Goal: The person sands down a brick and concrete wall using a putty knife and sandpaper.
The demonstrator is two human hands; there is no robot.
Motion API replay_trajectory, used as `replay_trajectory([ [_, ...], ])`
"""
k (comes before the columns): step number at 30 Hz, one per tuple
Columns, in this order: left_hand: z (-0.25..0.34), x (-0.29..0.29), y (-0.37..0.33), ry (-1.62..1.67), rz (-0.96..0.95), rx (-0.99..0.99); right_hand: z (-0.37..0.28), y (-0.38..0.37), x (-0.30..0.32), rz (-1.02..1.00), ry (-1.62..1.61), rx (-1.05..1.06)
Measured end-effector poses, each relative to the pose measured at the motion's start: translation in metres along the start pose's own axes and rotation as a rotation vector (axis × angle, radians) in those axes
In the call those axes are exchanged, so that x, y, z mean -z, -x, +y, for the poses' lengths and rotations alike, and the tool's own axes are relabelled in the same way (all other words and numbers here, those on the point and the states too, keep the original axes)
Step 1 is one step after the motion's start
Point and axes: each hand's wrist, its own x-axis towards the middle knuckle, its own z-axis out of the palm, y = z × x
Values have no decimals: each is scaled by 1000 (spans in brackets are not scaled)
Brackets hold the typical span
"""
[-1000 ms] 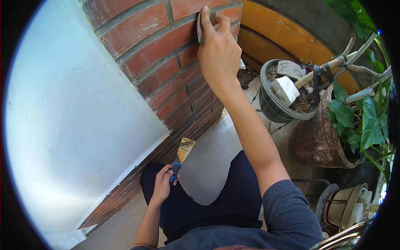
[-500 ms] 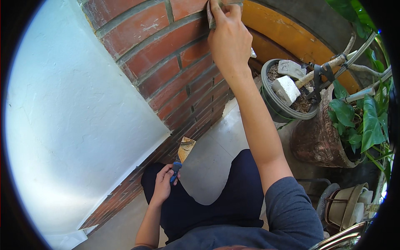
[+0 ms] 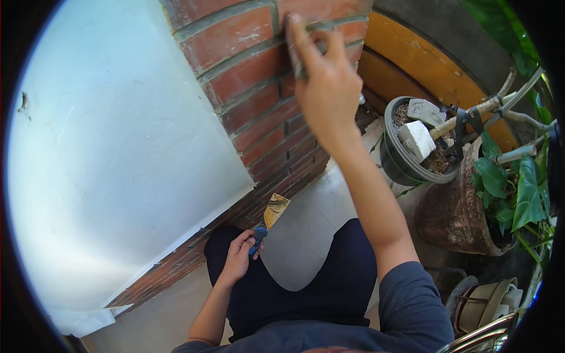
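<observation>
My left hand [image 3: 239,256] is closed round the blue handle of a putty knife [image 3: 276,210], held over my left thigh. Its broad blade points up and is smeared yellowish brown and dark. High on the red brick wall [image 3: 231,35], my right hand [image 3: 329,88] presses a greyish-brown piece of sandpaper [image 3: 296,50] to the bricks, near the wall's right-hand corner. Motion blurs this hand, and its fingers hide much of the sheet. Grey mortar lines run between the bricks.
A white panel [image 3: 118,153] covers the wall at left. To the right stand a grey pot [image 3: 406,167] holding soil and pale blocks, a rough brown planter [image 3: 447,217] with leafy plants, and a beige pot [image 3: 479,306]. A yellow band [image 3: 412,53] curves behind them.
My right hand has moved down a little with the sandpaper, away from the wall's corner. The view has shifted, so the wall and pots sit lower and further right. My left hand keeps the putty knife.
</observation>
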Motion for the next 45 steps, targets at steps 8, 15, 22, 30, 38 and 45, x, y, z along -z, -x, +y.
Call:
replay_trajectory([
  [8,3,6,7,-3,15,-21,-55,17,-10,2,-21,-21],
  [15,4,6,5,8,10,-25,-59,7,-5,-39,13,-15],
  [22,8,1,-1,-5,-23,-41,-40,44,22,-207,-138,-65],
  [30,84,-23,-10,17,-65,-223,21,118,78,-319,-775,-927],
  [38,136,-67,-37,136,-145,-278,7,132,110,-445,-1098,-1300],
  [45,133,-85,-32,183,-180,-305,-10,135,135,-458,-1156,-1282],
])
